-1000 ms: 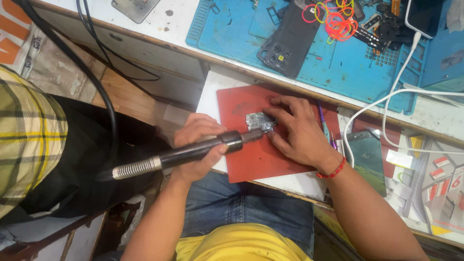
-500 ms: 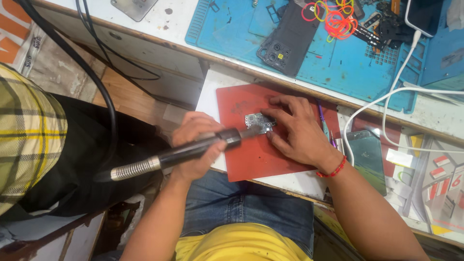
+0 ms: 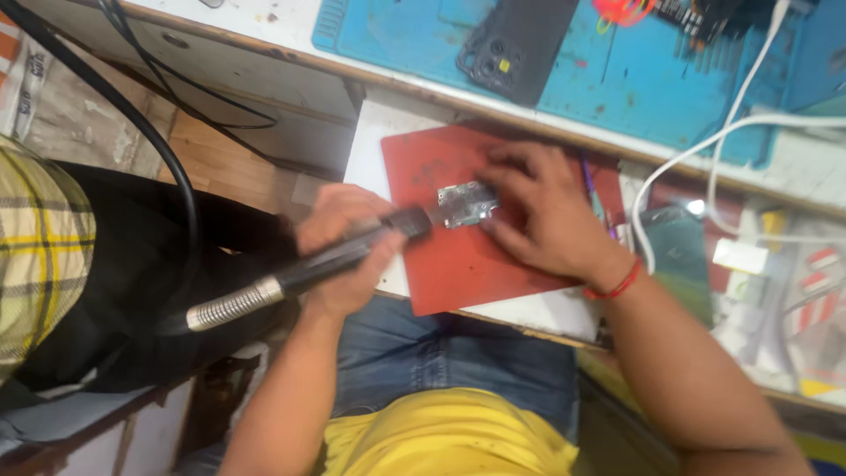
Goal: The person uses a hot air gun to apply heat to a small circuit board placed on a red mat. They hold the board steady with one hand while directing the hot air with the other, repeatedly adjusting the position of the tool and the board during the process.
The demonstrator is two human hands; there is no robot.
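So the left hand (image 3: 348,251) is wrapped tight around a black hot-air wand (image 3: 339,256), fingers clenched on the handle. The handle runs down-left into a ribbed metal collar and then a thick black hose (image 3: 132,115) that loops up toward the far-left corner of the view. The nozzle end points right and sits just at the left edge of a small silvery metal piece (image 3: 464,204), looks like a shield or board part, though it's too blurry to say which.

That metal piece lies on a red mat (image 3: 458,264), roughly in the mat's upper middle. The mat sits on a white slab (image 3: 370,141) at the near edge of the desk, right over the person's lap.

The right hand (image 3: 542,220) is flat on the mat just right of the piece, fingers spread and pressing down. The fingertips touch the piece's right side, pinning it rather than gripping it. There's a red thread band (image 3: 617,284) on that wrist.

Further back on the desk is a blue work mat (image 3: 617,88) with a dark phone back cover (image 3: 515,44) lying on it near its front edge. A white cable (image 3: 731,132) curls across the right side of the desk, and some clutter sits beyond it, too smeared to make out. Someone in a yellow plaid shirt (image 3: 35,256) is at the left edge.
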